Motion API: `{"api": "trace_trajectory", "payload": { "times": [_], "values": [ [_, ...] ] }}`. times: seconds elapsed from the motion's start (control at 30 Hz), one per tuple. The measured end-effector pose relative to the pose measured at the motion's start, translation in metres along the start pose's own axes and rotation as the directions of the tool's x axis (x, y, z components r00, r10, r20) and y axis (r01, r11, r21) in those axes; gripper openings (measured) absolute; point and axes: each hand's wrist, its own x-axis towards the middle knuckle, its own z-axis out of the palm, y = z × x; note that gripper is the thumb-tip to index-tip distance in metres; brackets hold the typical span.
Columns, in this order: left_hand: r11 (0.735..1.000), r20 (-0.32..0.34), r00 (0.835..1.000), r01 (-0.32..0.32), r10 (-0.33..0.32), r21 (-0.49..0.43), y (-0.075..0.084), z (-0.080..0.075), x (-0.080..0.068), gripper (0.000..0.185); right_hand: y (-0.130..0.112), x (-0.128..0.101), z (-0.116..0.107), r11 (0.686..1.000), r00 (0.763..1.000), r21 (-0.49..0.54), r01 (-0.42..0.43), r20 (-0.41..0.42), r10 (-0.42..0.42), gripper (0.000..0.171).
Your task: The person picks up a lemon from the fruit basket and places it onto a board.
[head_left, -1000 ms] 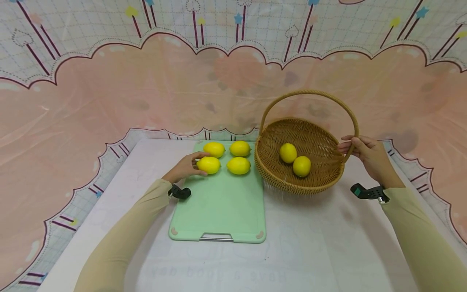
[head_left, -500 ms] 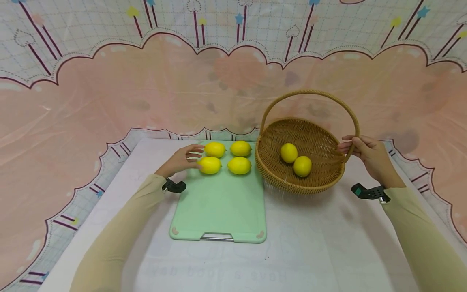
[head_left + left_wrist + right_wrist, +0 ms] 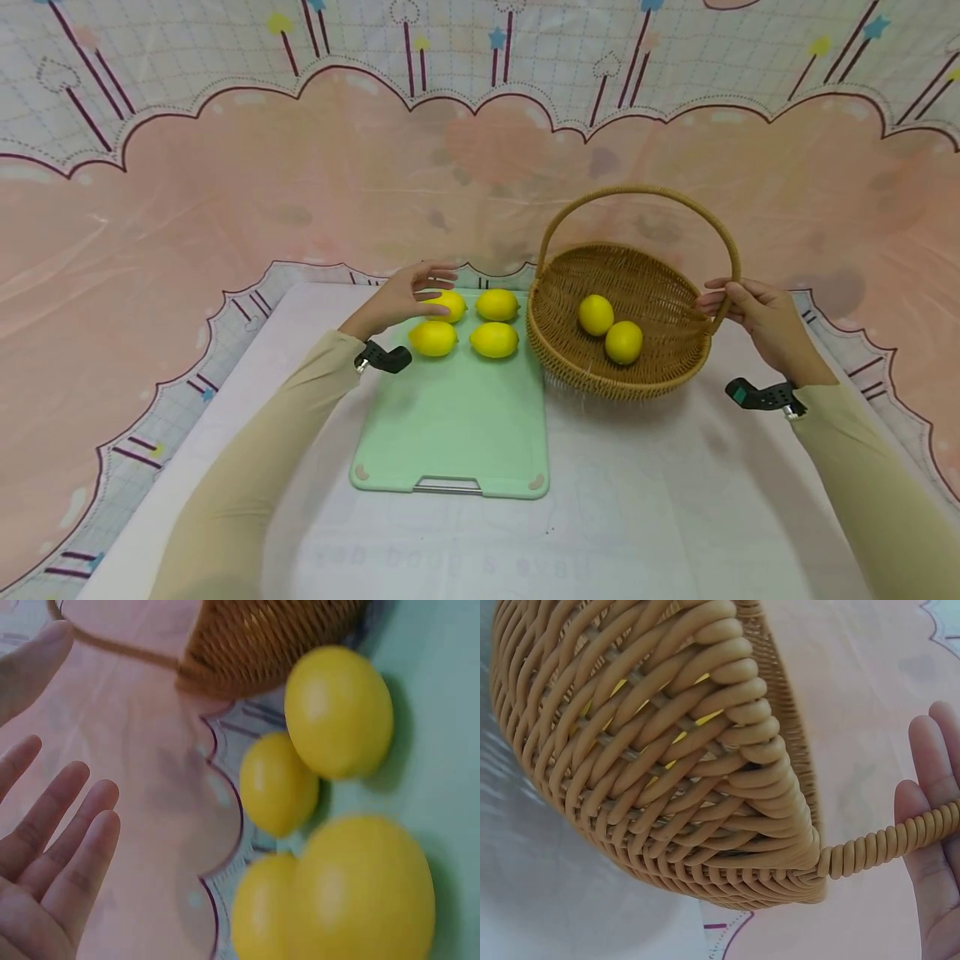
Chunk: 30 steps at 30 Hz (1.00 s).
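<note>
My left hand (image 3: 401, 296) hovers with spread, relaxed fingers over the back left lemon (image 3: 452, 305), partly hiding it. In the left wrist view the fingers (image 3: 82, 840) hold nothing and stand apart from the lemons. Beside that lemon lies the back right lemon (image 3: 497, 305); in front are the front left lemon (image 3: 432, 339) and the front right lemon (image 3: 493, 340). All rest on a light green cutting board (image 3: 457, 417). My right hand (image 3: 772, 325) holds the handle of a tilted wicker basket (image 3: 667, 367) between thumb and fingers. Two yellow fruits (image 3: 596, 315) lie inside the basket.
The white table (image 3: 637, 483) lies under the board and basket. A patterned pink and white cloth (image 3: 337, 183) hangs behind and beside it. The basket's tall arched handle (image 3: 637, 190) rises behind the fruits.
My left hand drew back left from the front left lemon, then moved up and right over the back left lemon. The right hand and basket look unchanged.
</note>
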Motion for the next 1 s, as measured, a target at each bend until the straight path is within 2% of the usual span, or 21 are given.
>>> {"api": "trace_trajectory", "payload": {
  "times": [0.13,0.33,0.5,0.6,1.0],
  "values": [
    [0.997,0.055,0.996,-0.069,0.071,-0.036,0.016,0.016,0.012,0.067,-0.002,0.001,0.000,1.000,1.000,-0.023,-0.016,-0.004,0.016,0.025],
    [0.988,0.145,0.978,-0.145,0.152,-0.061,0.037,0.040,0.031,0.063,-0.003,0.000,-0.001,1.000,0.999,0.009,0.001,0.035,-0.001,0.027],
    [0.986,0.223,0.961,-0.151,0.164,-0.076,0.059,0.059,0.051,0.063,-0.003,-0.001,0.000,1.000,0.999,0.030,0.002,0.040,-0.003,0.027],
    [0.986,0.267,0.949,-0.161,0.168,-0.047,0.070,0.068,0.065,0.062,-0.002,-0.001,0.001,0.999,0.999,0.038,0.003,0.039,-0.005,0.027],
    [0.989,0.376,0.919,-0.142,0.120,0.032,0.090,0.111,0.126,0.059,-0.002,0.000,0.000,0.999,0.999,0.023,0.024,0.048,-0.025,0.028]
  ]
}}
